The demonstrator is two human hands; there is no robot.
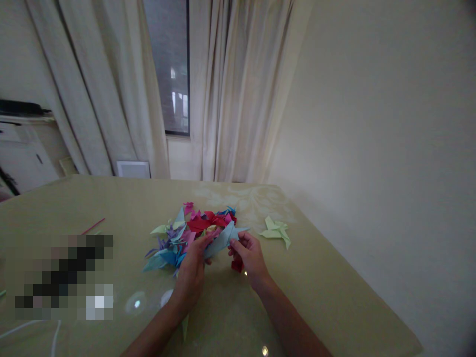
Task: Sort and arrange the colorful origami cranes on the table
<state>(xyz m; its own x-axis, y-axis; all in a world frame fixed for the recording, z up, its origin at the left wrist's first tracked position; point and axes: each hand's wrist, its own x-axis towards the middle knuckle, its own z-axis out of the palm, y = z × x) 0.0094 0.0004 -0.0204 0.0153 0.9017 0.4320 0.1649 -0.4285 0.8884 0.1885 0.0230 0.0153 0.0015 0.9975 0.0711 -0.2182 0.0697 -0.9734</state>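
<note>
Both my hands grip a light blue folded paper piece (223, 238), an origami figure with pointed ends, above the table. My left hand (194, 263) pinches its left end, and my right hand (248, 255) pinches its right end between thumb and fingers. Just behind lies a heap of folded paper figures (174, 240) in blue, purple, pink, red and pale green. A red folded paper piece (237, 266) shows below my right hand; I cannot tell whether it touches the fingers.
A pale green paper pinwheel shape (275, 231) lies right of my hands on the table (316, 287). A thin pink stick (92, 226) and a blurred-out patch are at left, with a white cable (55, 339) near the front. A wall (390, 148) borders the table's right side.
</note>
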